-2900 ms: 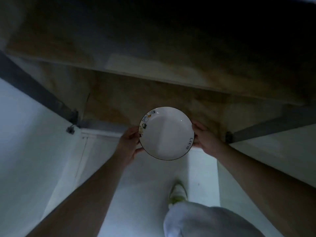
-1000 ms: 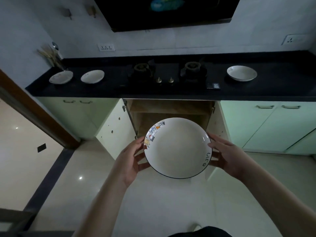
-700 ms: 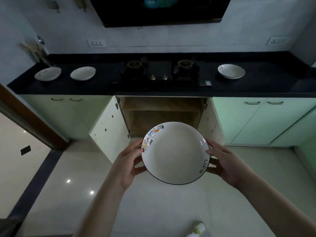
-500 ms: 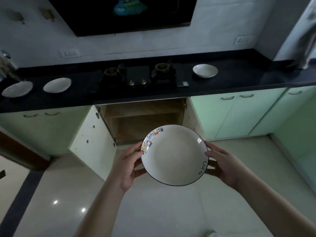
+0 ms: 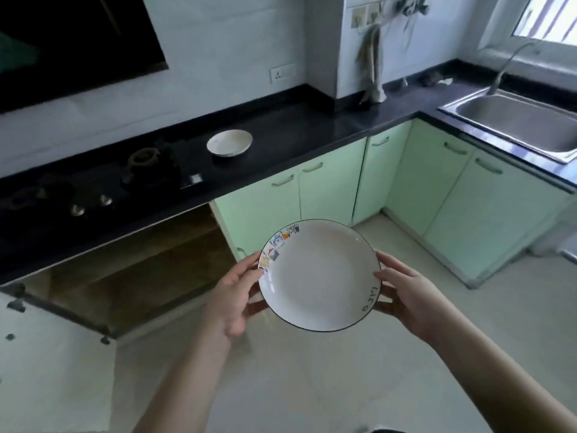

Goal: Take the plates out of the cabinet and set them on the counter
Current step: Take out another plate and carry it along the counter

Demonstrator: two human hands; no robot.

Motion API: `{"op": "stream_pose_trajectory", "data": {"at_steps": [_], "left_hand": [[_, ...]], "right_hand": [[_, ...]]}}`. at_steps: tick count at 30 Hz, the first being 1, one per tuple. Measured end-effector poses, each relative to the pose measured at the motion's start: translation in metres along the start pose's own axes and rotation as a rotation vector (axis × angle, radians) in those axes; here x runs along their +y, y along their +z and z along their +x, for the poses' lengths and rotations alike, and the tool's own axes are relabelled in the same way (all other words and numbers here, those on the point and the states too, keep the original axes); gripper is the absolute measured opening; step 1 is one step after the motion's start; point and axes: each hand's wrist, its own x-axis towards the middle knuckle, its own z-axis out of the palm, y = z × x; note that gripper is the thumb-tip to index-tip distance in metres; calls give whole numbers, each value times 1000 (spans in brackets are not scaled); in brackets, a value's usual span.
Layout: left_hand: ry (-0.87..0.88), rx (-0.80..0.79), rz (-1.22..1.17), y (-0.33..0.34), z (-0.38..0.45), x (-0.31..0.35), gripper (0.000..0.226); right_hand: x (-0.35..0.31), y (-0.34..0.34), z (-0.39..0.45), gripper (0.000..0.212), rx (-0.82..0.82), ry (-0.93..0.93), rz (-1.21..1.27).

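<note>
I hold a white plate [image 5: 318, 276] with a dark rim and small coloured pictures on its edge, level above the floor in front of the cabinets. My left hand [image 5: 234, 295] grips its left edge and my right hand [image 5: 406, 295] grips its right edge. Another white plate [image 5: 229, 142] sits on the black counter [image 5: 296, 132], to the right of the stove. The open cabinet [image 5: 131, 264] under the stove shows bare wooden shelves; its white door [image 5: 53, 370] stands open at the lower left.
A black gas stove [image 5: 93, 182] is set into the counter at the left. Green cabinet doors [image 5: 331, 189] run along below the counter. A steel sink [image 5: 521, 123] with a tap lies at the right under a window. A cloth [image 5: 371, 67] hangs at the corner wall.
The view has swung to the right, so the two left plates on the counter have left the frame and the sink has come in. Both hands keep the same hold on the plate.
</note>
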Motion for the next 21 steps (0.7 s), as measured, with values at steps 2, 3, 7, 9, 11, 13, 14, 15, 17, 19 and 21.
{"op": "stream_pose_trajectory", "data": {"at_steps": [2, 3, 7, 9, 11, 13, 14, 15, 17, 19, 21], "left_hand": [[-16, -44, 18, 39, 16, 2, 40], [-18, -63, 23, 56, 22, 3, 40], [-43, -100, 38, 104, 47, 9, 43], [-44, -95, 29, 116, 61, 12, 42], [-45, -83, 23, 121, 78, 19, 41], [-43, -78, 33, 121, 99, 28, 42], [-39, -79, 32, 119, 112, 34, 43], [-35, -81, 24, 116, 125, 40, 42], [-22, -102, 0, 111, 155, 52, 37], [-13, -120, -9, 109, 185, 65, 34], [-8, -121, -11, 112, 213, 79, 37]], "right_hand": [[-18, -33, 4, 43, 39, 0, 19], [-27, -47, 7, 43, 50, -1, 28], [-55, -86, 26, 44, 87, 16, 35], [-65, -95, 44, 44, 74, 19, 45], [-73, -97, 66, 44, 62, 28, 56], [-80, -92, 92, 43, 54, 40, 62], [-84, -88, 106, 43, 48, 43, 65], [-88, -84, 121, 43, 42, 42, 65], [-99, -74, 150, 42, 36, 31, 58], [-116, -65, 179, 42, 54, 30, 46], [-135, -58, 203, 42, 82, 30, 36]]}}
